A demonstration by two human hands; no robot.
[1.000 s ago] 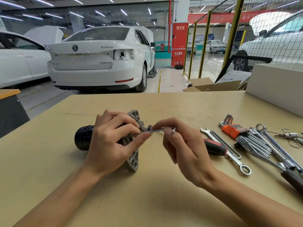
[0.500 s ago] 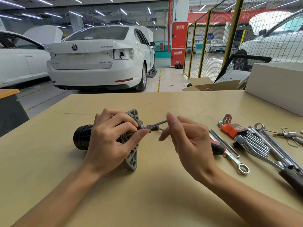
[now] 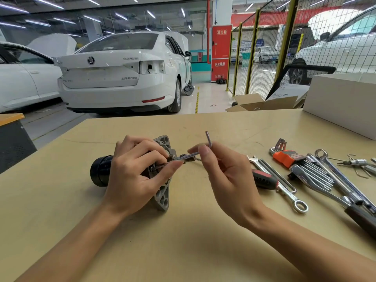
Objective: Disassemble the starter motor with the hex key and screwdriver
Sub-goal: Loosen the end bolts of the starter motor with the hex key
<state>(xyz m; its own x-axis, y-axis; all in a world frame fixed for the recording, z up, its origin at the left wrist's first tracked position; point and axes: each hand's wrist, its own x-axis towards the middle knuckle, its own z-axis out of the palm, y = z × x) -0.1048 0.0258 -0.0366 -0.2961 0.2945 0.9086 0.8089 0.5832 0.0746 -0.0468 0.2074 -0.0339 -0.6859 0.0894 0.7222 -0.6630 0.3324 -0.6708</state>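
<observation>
Lying on the table (image 3: pixel 203 251), the starter motor (image 3: pixel 162 192) is gripped around its heavy, rigid body by the left hand (image 3: pixel 134 176); the thin, stiff hex key (image 3: pixel 191 155) is pinched near its bend by the right hand (image 3: pixel 227 176); a firm hold on the casing is judged best.

I see my two hands, left (image 3: pixel 134 176) and right (image 3: pixel 230 180), bare, forearms uncovered: no gloves, sleeves, rings or watch.
</observation>
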